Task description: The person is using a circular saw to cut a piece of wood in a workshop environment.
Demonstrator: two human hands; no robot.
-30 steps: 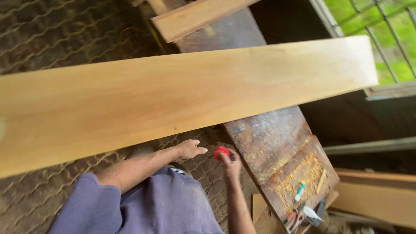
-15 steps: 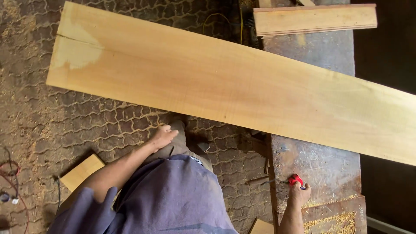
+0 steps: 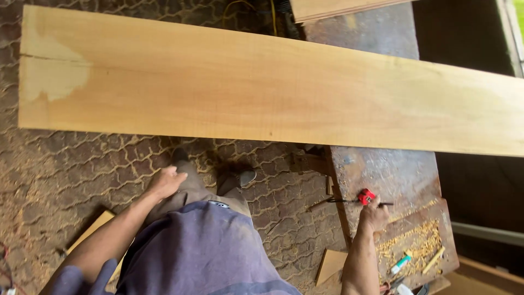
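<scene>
Head view: right hand [image 3: 374, 216] grips small red tape measure [image 3: 366, 196] (blade extended).

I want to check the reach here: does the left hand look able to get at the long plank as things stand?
Probably yes: the left hand hangs empty by the thigh, and nothing lies between it and the near edge of the long plank, while the right hand holds the red tool.

Long pale wooden board [image 3: 273, 90] lying across from nine to three o'clock. Brick floor [image 3: 65, 175] with sawdust at eight o'clock. Small wood block [image 3: 332, 264] at six o'clock. Wood chips [image 3: 417, 240] at four o'clock.
</scene>
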